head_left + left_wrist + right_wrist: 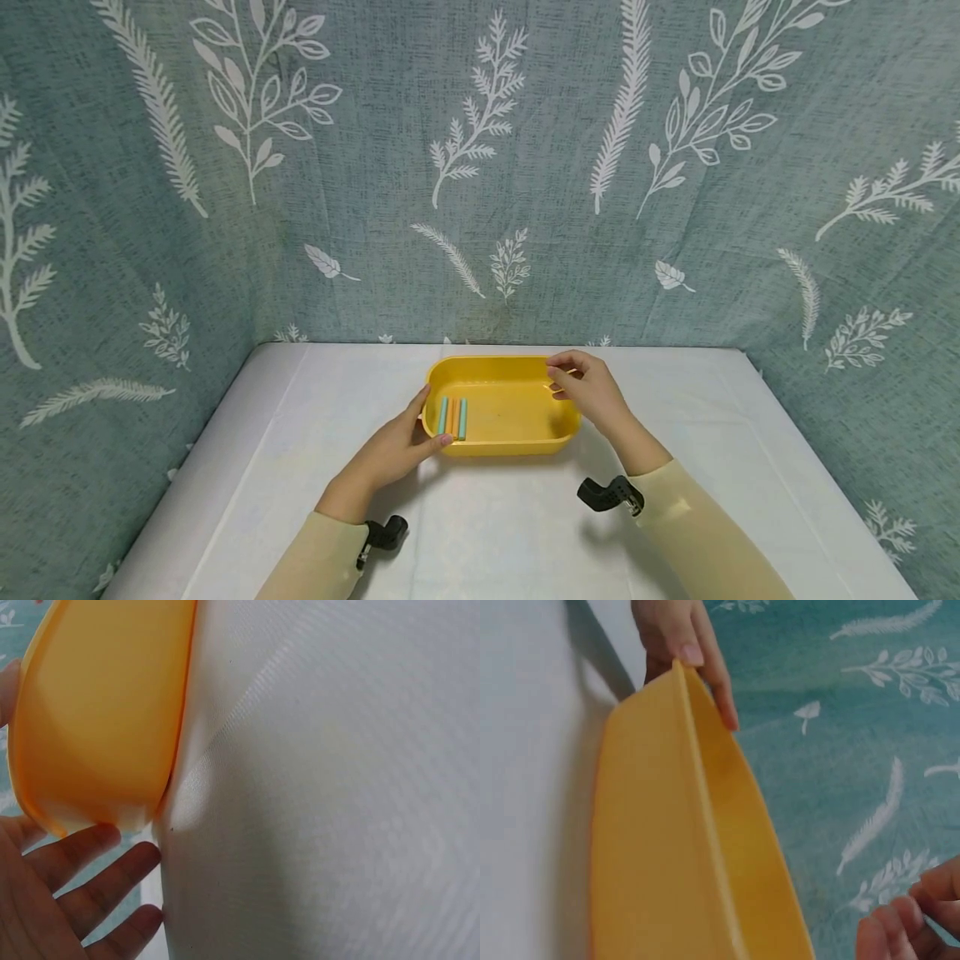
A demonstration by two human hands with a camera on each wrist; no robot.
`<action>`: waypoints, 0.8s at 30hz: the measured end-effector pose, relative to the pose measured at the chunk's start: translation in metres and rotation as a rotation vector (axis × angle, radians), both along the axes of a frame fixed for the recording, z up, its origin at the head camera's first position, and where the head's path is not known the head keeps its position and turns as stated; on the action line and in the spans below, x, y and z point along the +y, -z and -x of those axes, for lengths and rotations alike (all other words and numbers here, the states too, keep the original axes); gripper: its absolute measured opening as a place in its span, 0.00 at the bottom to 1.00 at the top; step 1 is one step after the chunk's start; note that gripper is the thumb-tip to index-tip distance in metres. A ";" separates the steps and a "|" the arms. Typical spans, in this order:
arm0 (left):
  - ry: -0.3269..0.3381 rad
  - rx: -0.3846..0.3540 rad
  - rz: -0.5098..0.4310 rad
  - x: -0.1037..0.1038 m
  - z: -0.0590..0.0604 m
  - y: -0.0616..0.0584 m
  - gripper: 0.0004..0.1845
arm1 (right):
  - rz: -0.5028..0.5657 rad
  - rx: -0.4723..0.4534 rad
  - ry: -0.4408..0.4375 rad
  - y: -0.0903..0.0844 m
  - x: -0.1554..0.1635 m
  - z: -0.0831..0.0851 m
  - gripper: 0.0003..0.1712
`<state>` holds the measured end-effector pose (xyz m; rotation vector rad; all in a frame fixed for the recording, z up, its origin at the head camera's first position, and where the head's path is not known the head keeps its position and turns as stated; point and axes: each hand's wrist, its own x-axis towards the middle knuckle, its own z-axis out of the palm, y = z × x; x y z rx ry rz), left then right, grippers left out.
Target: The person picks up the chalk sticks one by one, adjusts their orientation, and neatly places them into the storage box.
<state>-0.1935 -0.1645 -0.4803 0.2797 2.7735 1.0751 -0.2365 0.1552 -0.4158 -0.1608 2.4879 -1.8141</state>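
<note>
Sticks (452, 417), three of them, teal, orange and teal, side by side and touching at the left end of a yellow tray (495, 361), long axes running from near wall to far wall, across the tray's own length. Tray flat on the white table (487, 533), long side facing the person, patterned curtain (480, 167) behind. Left hand (390, 454) by far the nearer to the sticks: clasped on the tray's left near corner, thumb up along the end wall and onto the rim, fingers (82, 877) fairly straight beside and under the outer wall, a grip on the tray and not on the sticks, just inside the wall from that thumb. Seen from the right wrist, the same thumb (676, 637) pressing the rim's end from across the tray. Right hand (588, 387) over the far right corner, well apart from the sticks, with the bare tray floor between. Fingers (885, 930) curled, tips drawn together as in a pinch; impossible to tell whether anything small sits between them. From that pinch, sticks lying to the left and slightly nearer the person, end walls of the tray parallel to their length.
</note>
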 end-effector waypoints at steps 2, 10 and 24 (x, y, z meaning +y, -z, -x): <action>-0.001 0.002 0.001 0.000 0.000 0.000 0.55 | -0.005 0.011 0.013 0.001 0.005 0.000 0.13; 0.003 0.008 -0.012 0.000 -0.001 0.000 0.56 | -0.066 0.044 0.063 0.016 0.032 0.002 0.16; 0.008 0.003 -0.021 -0.001 -0.002 -0.002 0.56 | -0.129 0.048 0.179 0.046 0.083 0.012 0.17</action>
